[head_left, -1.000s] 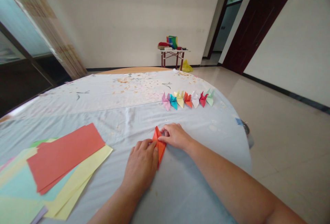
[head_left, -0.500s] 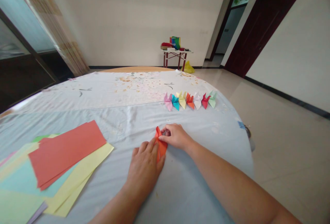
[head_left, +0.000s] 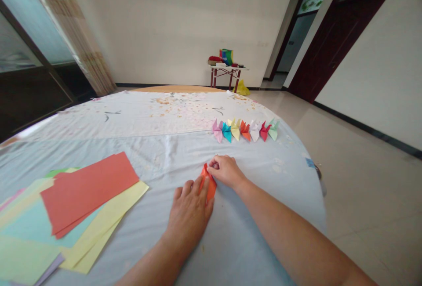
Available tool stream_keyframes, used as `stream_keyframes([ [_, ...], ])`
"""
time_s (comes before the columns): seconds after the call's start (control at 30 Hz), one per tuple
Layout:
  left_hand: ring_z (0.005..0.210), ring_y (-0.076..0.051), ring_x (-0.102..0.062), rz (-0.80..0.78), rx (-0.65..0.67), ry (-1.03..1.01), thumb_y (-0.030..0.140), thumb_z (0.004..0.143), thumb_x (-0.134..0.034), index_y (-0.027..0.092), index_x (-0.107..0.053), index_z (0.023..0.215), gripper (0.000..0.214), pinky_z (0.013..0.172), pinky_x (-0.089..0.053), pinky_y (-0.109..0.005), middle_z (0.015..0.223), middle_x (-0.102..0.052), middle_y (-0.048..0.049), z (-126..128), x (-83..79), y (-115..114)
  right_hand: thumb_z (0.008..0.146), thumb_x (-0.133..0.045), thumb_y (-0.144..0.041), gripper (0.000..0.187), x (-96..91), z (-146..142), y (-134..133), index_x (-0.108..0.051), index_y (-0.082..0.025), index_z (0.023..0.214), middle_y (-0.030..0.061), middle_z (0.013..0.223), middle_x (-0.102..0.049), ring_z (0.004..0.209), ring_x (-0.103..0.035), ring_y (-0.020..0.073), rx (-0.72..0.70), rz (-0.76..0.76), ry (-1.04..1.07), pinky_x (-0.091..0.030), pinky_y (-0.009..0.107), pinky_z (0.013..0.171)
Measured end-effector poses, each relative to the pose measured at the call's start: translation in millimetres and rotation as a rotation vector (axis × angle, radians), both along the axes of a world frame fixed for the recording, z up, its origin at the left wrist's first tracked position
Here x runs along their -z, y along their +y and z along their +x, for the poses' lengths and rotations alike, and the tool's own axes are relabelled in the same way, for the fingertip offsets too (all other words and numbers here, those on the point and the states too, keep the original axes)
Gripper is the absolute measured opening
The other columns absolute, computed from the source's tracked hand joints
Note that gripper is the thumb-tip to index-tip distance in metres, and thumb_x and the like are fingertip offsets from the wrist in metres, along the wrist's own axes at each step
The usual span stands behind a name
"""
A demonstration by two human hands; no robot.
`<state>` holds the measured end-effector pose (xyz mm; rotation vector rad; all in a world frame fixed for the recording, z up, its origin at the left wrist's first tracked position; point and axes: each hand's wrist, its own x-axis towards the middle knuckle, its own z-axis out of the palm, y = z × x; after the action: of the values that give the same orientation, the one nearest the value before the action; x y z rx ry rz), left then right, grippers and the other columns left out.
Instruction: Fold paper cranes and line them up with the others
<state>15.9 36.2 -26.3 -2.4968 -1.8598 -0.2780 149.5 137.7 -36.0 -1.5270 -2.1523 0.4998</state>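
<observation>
A folded orange paper piece [head_left: 210,186] lies on the pale blue tablecloth [head_left: 165,150] in front of me. My left hand [head_left: 191,211] lies flat on its near part, fingers stretched out and pressing it down. My right hand [head_left: 224,171] pinches the far tip of the same piece with curled fingers. Most of the orange paper is hidden under the two hands.
A row of several small folded paper figures [head_left: 244,130] in mixed colours stands further back on the right. A stack of coloured sheets [head_left: 75,207], red on top, lies at the left. The table edge [head_left: 313,176] drops off at the right. A small table [head_left: 226,73] stands by the far wall.
My left hand slid forward over the orange piece, covering more of it. My right hand stayed pinched at the tip. The view shifted slightly.
</observation>
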Motion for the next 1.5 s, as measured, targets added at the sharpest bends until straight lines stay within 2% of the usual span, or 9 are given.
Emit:
stream_keyframes([
  [0.2, 0.104, -0.024, -0.045, 0.005, 0.015, -0.019, 0.03, 0.088, -0.034, 0.026, -0.045, 0.126, 0.04, 0.086, -0.033, -0.038, 0.129, -0.049, -0.0056, 0.3, -0.4, 0.1, 0.075, -0.056, -0.032, 0.014, 2.1, 0.1, 1.3, -0.065, -0.021, 0.075, -0.001, 0.065, -0.064, 0.066, -0.055, 0.0127, -0.028, 0.006, 0.005, -0.036, 0.023, 0.065],
  [0.67, 0.104, -0.025, -0.045, 0.015, 0.009, 0.0, 0.03, 0.089, -0.032, 0.027, -0.044, 0.126, 0.039, 0.084, -0.033, -0.039, 0.129, -0.048, -0.0051, 0.3, 3.4, 0.4, 0.073, -0.057, -0.032, 0.013, 4.8, -3.3, 5.2, -0.066, -0.022, 0.072, -0.0016, 0.065, -0.064, 0.065, -0.055, 0.0121, 0.007, 0.013, -0.004, -0.035, 0.022, 0.061],
  [0.83, 0.104, -0.026, -0.045, 0.029, 0.005, 0.009, 0.03, 0.089, -0.032, 0.025, -0.046, 0.125, 0.039, 0.084, -0.033, -0.04, 0.131, -0.047, -0.0062, 1.2, 4.5, -0.1, 0.079, -0.052, -0.035, 0.021, 5.2, -2.0, 5.9, -0.066, -0.02, 0.076, 0.0003, 0.07, -0.065, 0.068, -0.056, 0.0125, 0.004, 0.01, 0.048, -0.037, 0.023, 0.065],
  [1.0, 0.104, -0.026, -0.045, 0.027, 0.012, 0.014, 0.028, 0.089, -0.032, 0.025, -0.045, 0.126, 0.04, 0.083, -0.034, -0.041, 0.131, -0.048, -0.0065, 2.2, 1.9, -0.7, 0.068, -0.063, -0.049, 0.031, 4.6, -3.0, 5.4, -0.064, -0.02, 0.077, 0.0006, 0.071, -0.064, 0.073, -0.055, 0.015, -0.017, 0.034, 0.003, -0.036, 0.026, 0.068],
  [1.5, 0.102, -0.026, -0.045, 0.041, 0.001, 0.011, 0.027, 0.088, -0.033, 0.025, -0.045, 0.126, 0.04, 0.083, -0.034, -0.041, 0.126, -0.051, -0.0075, 3.4, 2.7, -1.2, 0.069, -0.063, -0.043, 0.022, 6.5, -10.8, 17.0, -0.065, -0.021, 0.071, -0.0003, 0.071, -0.066, 0.07, -0.057, 0.0139, 0.059, -0.041, -0.031, -0.036, 0.024, 0.063],
])
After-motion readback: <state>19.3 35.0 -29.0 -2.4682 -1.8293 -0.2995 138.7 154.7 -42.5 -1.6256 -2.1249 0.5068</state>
